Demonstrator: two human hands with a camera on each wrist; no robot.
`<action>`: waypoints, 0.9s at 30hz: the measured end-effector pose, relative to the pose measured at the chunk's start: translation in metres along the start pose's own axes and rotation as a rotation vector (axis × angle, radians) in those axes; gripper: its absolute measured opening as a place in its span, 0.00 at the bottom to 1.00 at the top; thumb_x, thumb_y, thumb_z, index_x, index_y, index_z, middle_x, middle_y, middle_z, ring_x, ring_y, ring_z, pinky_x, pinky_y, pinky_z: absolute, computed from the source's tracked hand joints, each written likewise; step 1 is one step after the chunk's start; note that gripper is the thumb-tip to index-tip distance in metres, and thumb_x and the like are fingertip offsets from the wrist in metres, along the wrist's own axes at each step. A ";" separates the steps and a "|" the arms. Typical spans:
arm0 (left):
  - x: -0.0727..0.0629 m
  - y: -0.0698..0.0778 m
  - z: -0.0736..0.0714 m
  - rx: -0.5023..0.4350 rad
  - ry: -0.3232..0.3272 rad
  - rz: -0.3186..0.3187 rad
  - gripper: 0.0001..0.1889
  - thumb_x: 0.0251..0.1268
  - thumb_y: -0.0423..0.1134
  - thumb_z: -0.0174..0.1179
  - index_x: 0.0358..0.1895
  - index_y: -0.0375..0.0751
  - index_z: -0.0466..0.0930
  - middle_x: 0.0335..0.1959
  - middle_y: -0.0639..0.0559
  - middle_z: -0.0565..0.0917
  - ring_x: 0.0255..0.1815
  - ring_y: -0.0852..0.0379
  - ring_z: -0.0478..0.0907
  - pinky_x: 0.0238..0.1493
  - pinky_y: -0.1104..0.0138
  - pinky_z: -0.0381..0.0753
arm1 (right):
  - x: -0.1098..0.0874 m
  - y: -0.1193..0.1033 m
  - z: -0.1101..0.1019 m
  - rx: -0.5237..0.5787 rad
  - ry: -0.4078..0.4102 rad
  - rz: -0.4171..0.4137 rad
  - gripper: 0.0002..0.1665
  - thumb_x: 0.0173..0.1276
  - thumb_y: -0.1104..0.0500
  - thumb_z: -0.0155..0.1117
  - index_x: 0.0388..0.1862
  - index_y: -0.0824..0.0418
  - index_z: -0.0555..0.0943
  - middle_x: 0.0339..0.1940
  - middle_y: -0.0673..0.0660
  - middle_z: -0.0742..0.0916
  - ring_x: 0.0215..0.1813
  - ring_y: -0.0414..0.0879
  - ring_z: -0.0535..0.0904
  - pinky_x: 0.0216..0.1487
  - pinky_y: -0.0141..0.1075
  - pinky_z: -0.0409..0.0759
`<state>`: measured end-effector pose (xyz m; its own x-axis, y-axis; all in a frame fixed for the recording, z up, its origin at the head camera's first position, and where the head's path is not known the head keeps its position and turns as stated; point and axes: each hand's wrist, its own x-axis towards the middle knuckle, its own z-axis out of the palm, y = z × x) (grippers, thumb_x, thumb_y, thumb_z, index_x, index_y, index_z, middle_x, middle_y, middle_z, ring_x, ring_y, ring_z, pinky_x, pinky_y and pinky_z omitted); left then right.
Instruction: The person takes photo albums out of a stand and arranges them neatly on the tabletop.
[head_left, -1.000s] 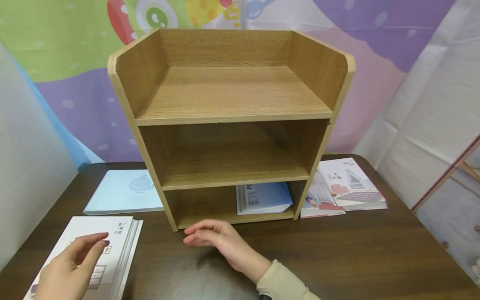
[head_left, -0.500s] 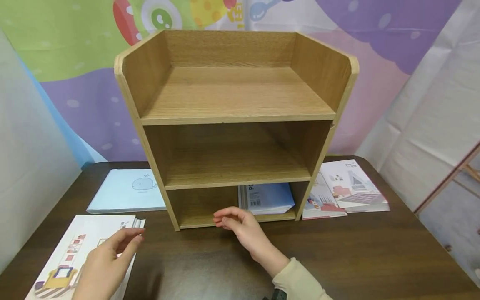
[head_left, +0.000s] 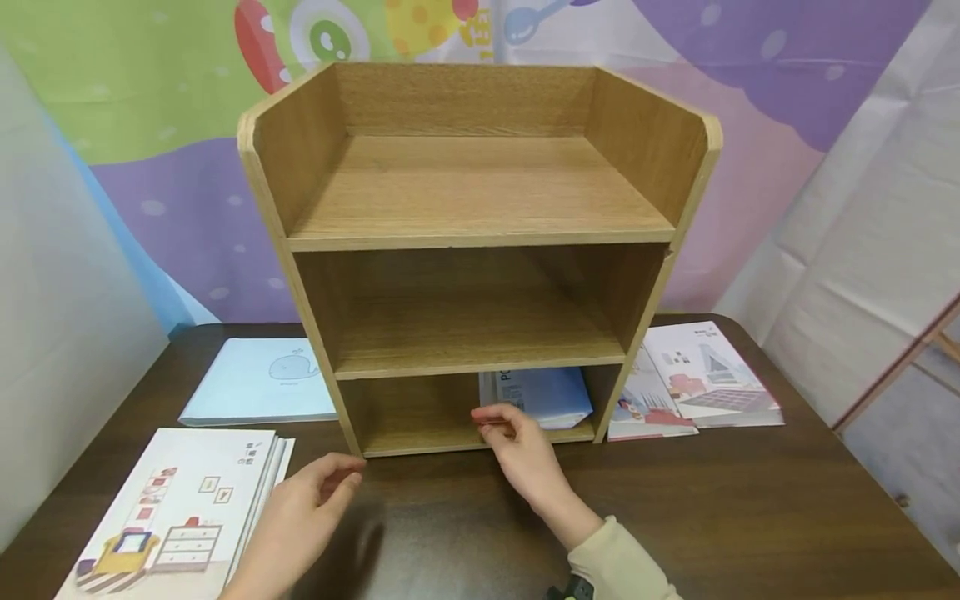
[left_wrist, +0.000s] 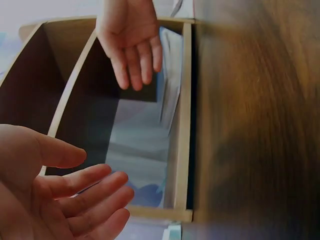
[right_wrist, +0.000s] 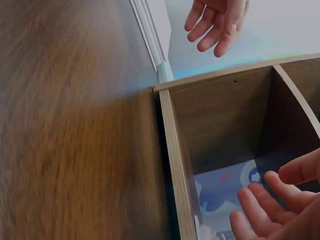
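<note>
My left hand (head_left: 300,521) hovers over the table just in front of the lower left corner of a wooden shelf unit (head_left: 480,240), fingers loosely bent and holding nothing. At the mouth of the bottom compartment is my right hand (head_left: 525,454), also without anything in it. A blue paperback-like book (head_left: 551,396) lies in the right part of that compartment; the right fingertips overlap its left edge in the head view. In the left wrist view, the left hand's fingers (left_wrist: 100,200) are relaxed and spread a little. The right wrist view shows the right hand (right_wrist: 280,210) similarly relaxed.
White illustrated books (head_left: 187,508) are stacked at the table's left front. Behind them lies a light blue book with a whale (head_left: 262,379). More illustrated books (head_left: 708,375) lie right of the shelf unit. A patterned cloth (head_left: 180,217) hangs behind the dark table (head_left: 675,517).
Both hands have moved right: the left from over the white book stack to before the shelf's left corner, the right toward the blue book. The view has shifted slightly; the books stay put.
</note>
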<state>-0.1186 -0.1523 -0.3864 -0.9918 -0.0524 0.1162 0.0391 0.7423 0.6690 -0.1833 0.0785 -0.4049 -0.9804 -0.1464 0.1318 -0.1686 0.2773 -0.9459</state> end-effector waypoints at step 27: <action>0.031 0.027 0.055 -0.134 -0.081 0.096 0.12 0.59 0.37 0.56 0.45 0.38 0.78 0.43 0.47 0.81 0.38 0.58 0.79 0.38 0.64 0.78 | 0.004 0.012 -0.031 -0.329 0.251 0.059 0.15 0.60 0.63 0.53 0.45 0.59 0.80 0.44 0.56 0.84 0.46 0.50 0.80 0.46 0.44 0.75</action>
<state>-0.1547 -0.0974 -0.4053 -0.9891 0.0720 0.1286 0.1445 0.6451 0.7503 -0.1927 0.1108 -0.4064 -0.9769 0.1033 0.1869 -0.0951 0.5732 -0.8139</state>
